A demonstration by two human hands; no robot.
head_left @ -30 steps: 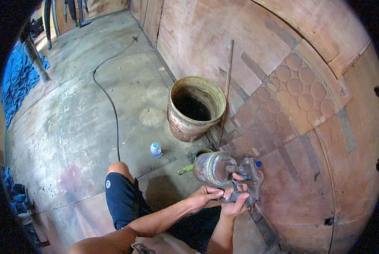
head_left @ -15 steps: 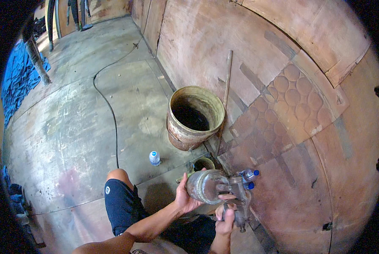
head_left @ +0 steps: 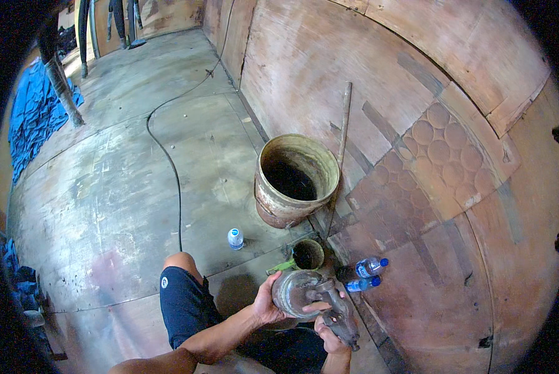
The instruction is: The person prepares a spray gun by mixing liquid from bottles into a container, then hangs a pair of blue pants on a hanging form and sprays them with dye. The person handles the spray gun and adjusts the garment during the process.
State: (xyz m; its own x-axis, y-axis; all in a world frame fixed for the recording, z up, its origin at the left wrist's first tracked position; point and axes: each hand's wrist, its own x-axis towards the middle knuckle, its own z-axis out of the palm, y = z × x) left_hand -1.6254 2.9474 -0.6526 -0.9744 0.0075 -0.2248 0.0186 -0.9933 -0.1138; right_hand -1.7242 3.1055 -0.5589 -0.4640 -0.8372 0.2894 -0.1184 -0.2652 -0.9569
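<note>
Low in front of me I hold a stained spray gun (head_left: 330, 306) with a wide round metal cup. My left hand (head_left: 268, 303) is wrapped round the side of the cup. My right hand (head_left: 330, 335) grips the handle end, with one finger showing past the gun body. The gun is tilted, its cup toward the left. Just beyond it stands a small dark pot (head_left: 320, 257) with a green handle-like piece (head_left: 281, 268) at its left side.
A large crusted bucket (head_left: 279, 209) with dark contents stands ahead, a pole (head_left: 345, 118) leaning behind it. One small bottle (head_left: 236, 239) stands left; two bottles (head_left: 370, 268) lie right. A black cable (head_left: 173, 168) crosses the floor. Blue sheeting (head_left: 36, 112) lies far left.
The spray gun has turned and tipped in my hands, its body drawn closer to me. More of the small pot and both lying bottles shows. The view has shifted slightly.
</note>
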